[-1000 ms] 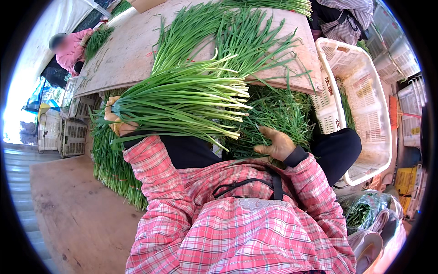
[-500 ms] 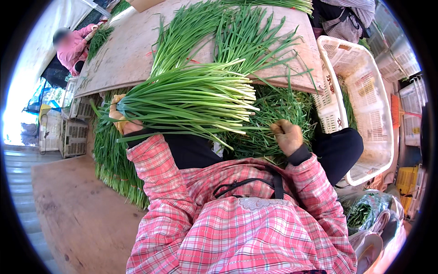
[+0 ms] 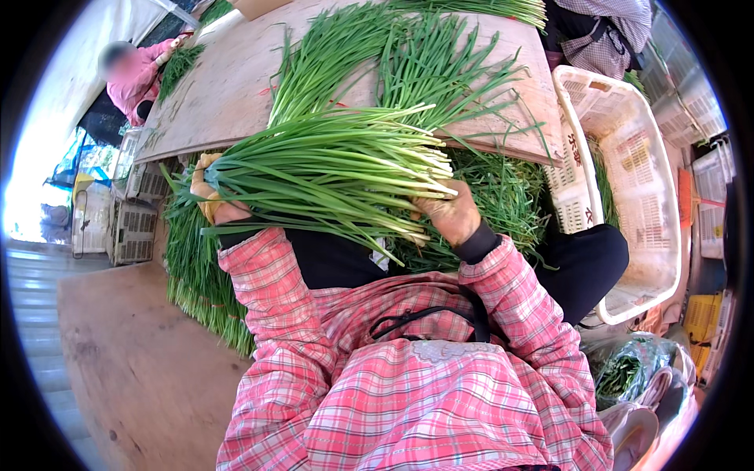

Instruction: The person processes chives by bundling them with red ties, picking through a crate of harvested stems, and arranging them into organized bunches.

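Observation:
A thick bunch of garlic chives (image 3: 330, 169) lies crosswise in front of me, leafy ends to the left and pale stem ends to the right. My left hand (image 3: 209, 195), in a yellowish glove, is closed around the leafy end. At the pale ends, my right hand (image 3: 450, 213), in a soiled glove, has its fingers closed on some stems; its fingertips are partly hidden. Beneath the bunch, loose green leaves (image 3: 503, 208) are heaped over my lap. Two more spreads of chives, a left one (image 3: 330, 59) and a right one (image 3: 428, 67), rest on the wooden board (image 3: 228, 94).
Upright chive bundles (image 3: 204, 290) stand at my left by a brown board (image 3: 141, 353). A white plastic crate (image 3: 640, 196) is on my right, with a plastic bag of greens (image 3: 628, 369) nearer. One person in pink (image 3: 129, 82) works at far left; another's sleeve (image 3: 601, 39) shows at top right.
My right hand has moved left from beside the bunch and closed on its pale stem ends. The left hand keeps its hold on the leafy end.

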